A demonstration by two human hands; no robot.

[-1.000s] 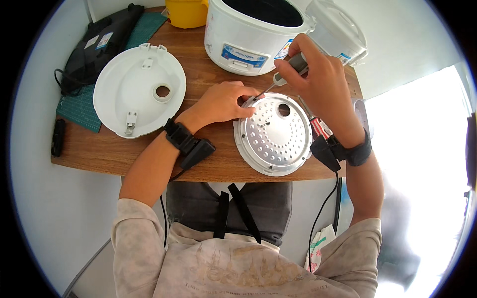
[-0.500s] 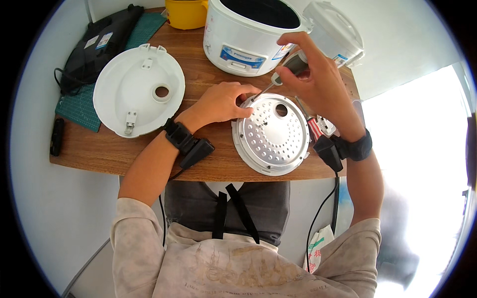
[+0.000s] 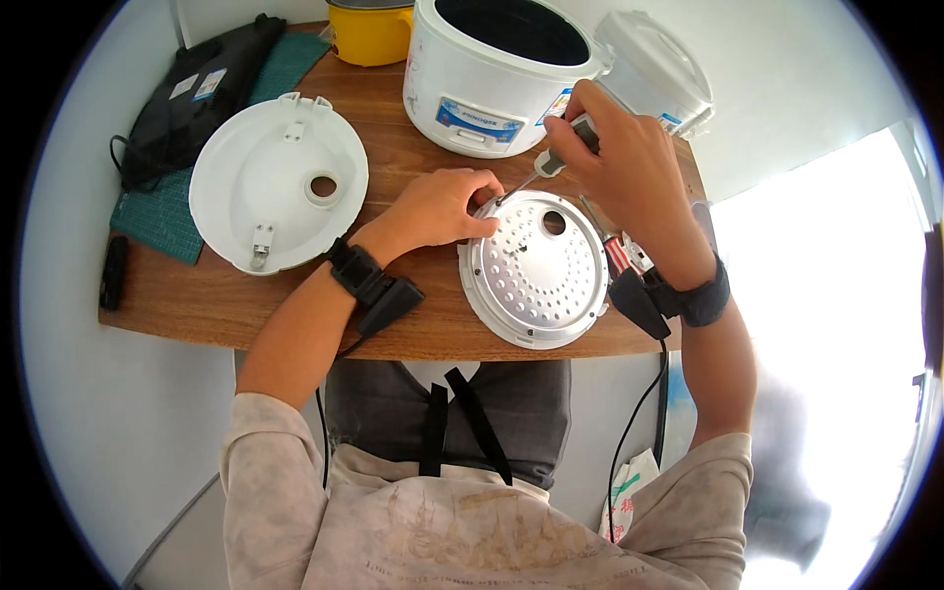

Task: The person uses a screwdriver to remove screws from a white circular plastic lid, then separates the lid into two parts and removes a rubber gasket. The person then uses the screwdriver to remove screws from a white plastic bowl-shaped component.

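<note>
Well, starting left, we've got the green mat (image 3: 152, 216) out past the left forearm, then the white lid shell (image 3: 261, 202) lying just beyond that same forearm, its two fittings and round hole in plain sight. Moving right, here's the left hand (image 3: 440, 206) — fingers half curled, thumb at the near side of the rim — though we can't tell whether it's pinching or simply pressing. Just right of those fingertips, and on the near side of the right hand, lies the silver perforated disc (image 3: 536, 275) on its pale ring, dark screw spots dotted round its edge. Beyond and between both hands stands the white cooker body (image 3: 467, 103).

And now the screwdriver (image 3: 551, 163): its handle is wrapped in the right hand (image 3: 634, 162), its tip down at the rim spot beside the left fingers. The shaft leans toward the right hand, so we'd want it lined up squarely with the screw, with steady downward pressure before any twist — a slanted tip could slip out, and those left fingers sit awfully close. We'd spread the left hand's hold a little away from the tip, bracing the rim so the disc can't spin. Under the right wrist, finally, we spot a red-striped screwdriver (image 3: 618, 254) lying beside the disc.
</note>
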